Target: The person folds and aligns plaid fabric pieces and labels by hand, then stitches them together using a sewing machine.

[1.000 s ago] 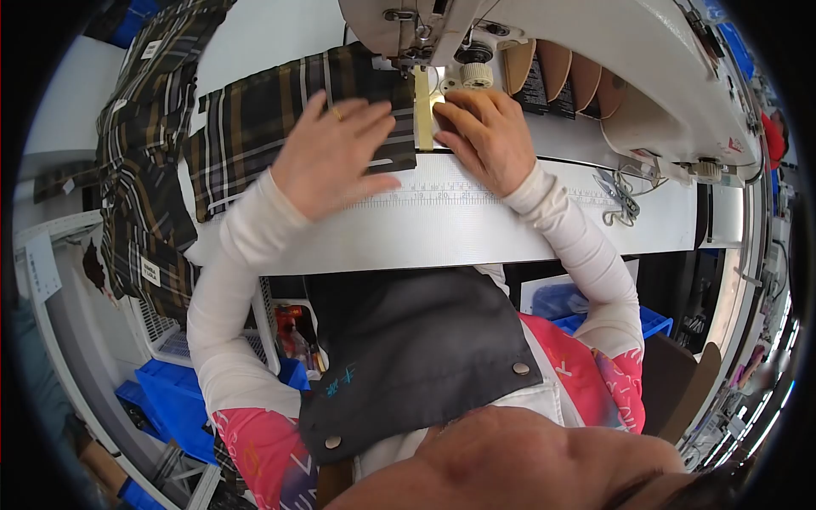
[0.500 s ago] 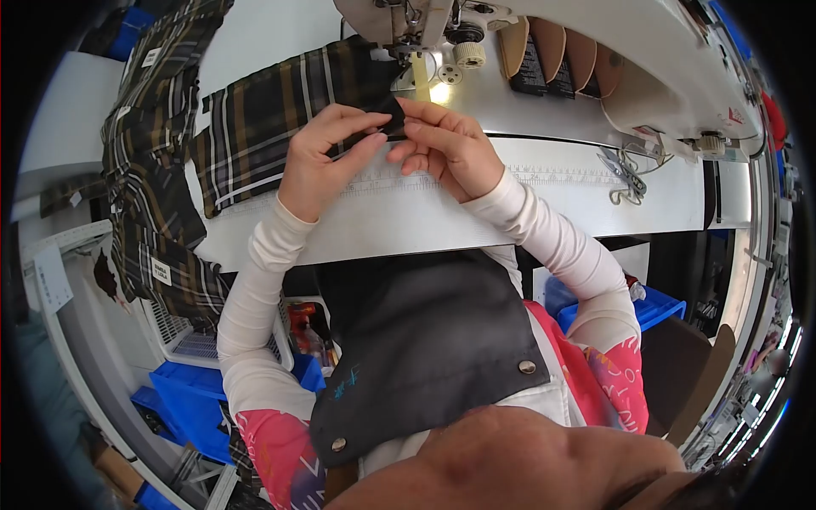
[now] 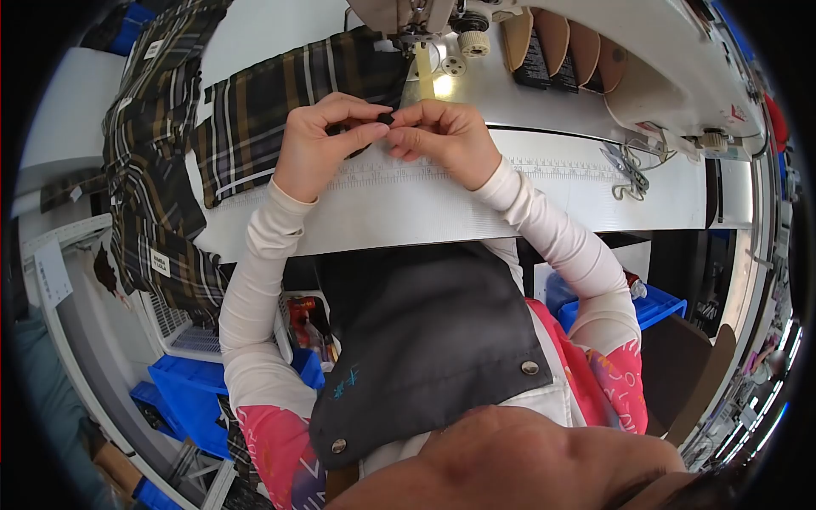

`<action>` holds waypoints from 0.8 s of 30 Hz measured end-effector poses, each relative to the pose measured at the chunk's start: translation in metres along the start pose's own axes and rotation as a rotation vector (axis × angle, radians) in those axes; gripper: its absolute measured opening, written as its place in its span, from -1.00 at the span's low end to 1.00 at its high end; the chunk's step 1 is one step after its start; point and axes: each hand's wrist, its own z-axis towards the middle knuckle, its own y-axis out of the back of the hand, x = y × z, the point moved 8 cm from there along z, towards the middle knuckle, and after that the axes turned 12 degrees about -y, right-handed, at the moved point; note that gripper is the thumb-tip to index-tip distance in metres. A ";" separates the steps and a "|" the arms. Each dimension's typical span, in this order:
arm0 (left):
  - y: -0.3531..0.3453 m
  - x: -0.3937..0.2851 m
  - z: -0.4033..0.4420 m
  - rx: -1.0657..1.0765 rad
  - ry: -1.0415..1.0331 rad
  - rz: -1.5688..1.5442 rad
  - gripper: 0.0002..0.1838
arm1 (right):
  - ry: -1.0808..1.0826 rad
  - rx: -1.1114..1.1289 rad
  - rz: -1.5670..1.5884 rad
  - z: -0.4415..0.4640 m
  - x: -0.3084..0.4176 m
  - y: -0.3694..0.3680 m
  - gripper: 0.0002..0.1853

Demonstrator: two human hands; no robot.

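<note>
In the head view, my left hand (image 3: 323, 149) pinches a small dark piece of fabric (image 3: 385, 118) between thumb and fingertips. My right hand (image 3: 450, 143) meets it from the other side, thumb and forefinger closed on the piece's right end. Most of the piece is hidden by my fingers. Just beyond my hands lies a dark plaid fabric panel (image 3: 263, 110) with white and brown stripes. Its right end reaches the presser foot (image 3: 415, 41) of a sewing machine (image 3: 671, 76); whether it is clamped there I cannot tell.
A printed ruler scale (image 3: 544, 167) runs along the table front. Thread snips (image 3: 631, 174) with a cord lie at the right. Brown curved card pieces (image 3: 552, 42) stand behind. More plaid fabric (image 3: 153, 195) hangs over the left edge. A blue bin (image 3: 191, 399) sits below.
Both hands have drawn slightly toward each other, and the dark piece now shows less between the fingertips. The plaid panel's right end has shifted slightly.
</note>
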 end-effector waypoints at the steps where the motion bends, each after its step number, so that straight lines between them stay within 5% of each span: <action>1: 0.001 0.002 0.001 -0.018 0.025 -0.069 -0.81 | -0.012 -0.001 0.008 0.001 0.001 0.001 -0.80; 15: 0.007 0.012 -0.005 -0.133 0.123 -0.242 -0.86 | 0.040 -0.107 0.175 0.006 0.002 0.000 -0.80; 24: 0.002 0.006 -0.005 -0.035 0.139 -0.161 -0.88 | 0.144 -0.194 -0.388 -0.003 0.025 -0.001 -0.89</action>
